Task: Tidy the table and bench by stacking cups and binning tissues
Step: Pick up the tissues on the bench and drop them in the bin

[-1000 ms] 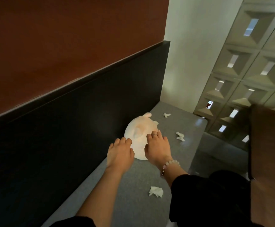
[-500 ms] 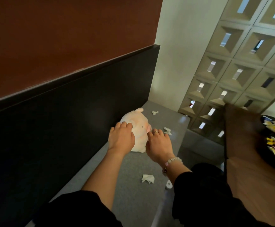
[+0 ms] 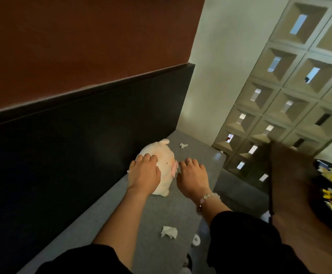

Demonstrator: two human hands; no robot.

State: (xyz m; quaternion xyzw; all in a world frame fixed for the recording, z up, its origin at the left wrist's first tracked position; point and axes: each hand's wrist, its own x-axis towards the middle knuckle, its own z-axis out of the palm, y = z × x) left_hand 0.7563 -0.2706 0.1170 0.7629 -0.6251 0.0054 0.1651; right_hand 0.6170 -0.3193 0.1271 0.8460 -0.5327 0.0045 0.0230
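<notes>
**Pickup step coming up**

Grey fabric bench [image 3: 121,224], pale pink round plush toy [image 3: 162,155] at its back edge, left hand [image 3: 144,173] resting loose on it. Right hand [image 3: 192,178] curled (holding anything? can't tell). Crumpled white tissue [image 3: 169,231] near front edge needs pinching.

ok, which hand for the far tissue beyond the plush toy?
Right, probably: the right hand is nearer the far tissue, on the open bench side; the left hand rests on the plush toy.

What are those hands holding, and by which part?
Nothing gripped: the left hand rests atop the plush toy; the right hand is beside it, empty.
</notes>
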